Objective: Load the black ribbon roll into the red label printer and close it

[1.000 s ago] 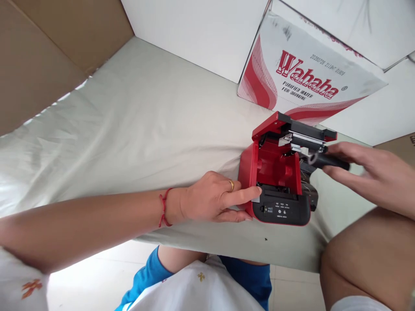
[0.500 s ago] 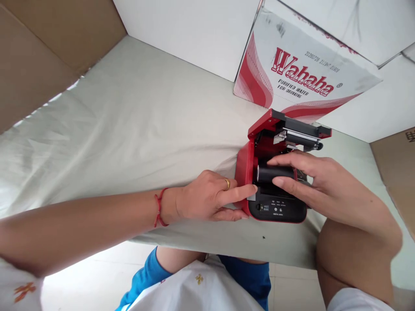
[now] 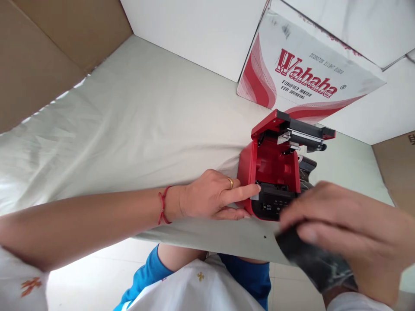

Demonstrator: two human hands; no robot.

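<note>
A red and black label printer (image 3: 248, 172) stands on the cloth-covered surface with its lid (image 3: 295, 125) raised. Its red inner compartment holds no roll. My left hand (image 3: 215, 194) grips the printer's left side, index finger along the black front panel's corner and thumb low against the body. To the right of the front panel, my right hand (image 3: 343, 229) is closed on a black roll of label material (image 3: 314, 257). Motion smears that hand and part of the roll is covered by it. Beside the printer's right wall lies another black roll (image 3: 307, 164), partly hidden.
A white and red water carton (image 3: 298, 73) stands behind the printer, against white panels. Brown cardboard (image 3: 48, 56) rises at the far left, with more at the right edge. The pale cloth (image 3: 145, 121) is wrinkled, and its front edge is close to my lap.
My right hand has taken the black roll out of the printer's compartment and moved it toward me, to the lower right. My left hand keeps its hold on the printer.
</note>
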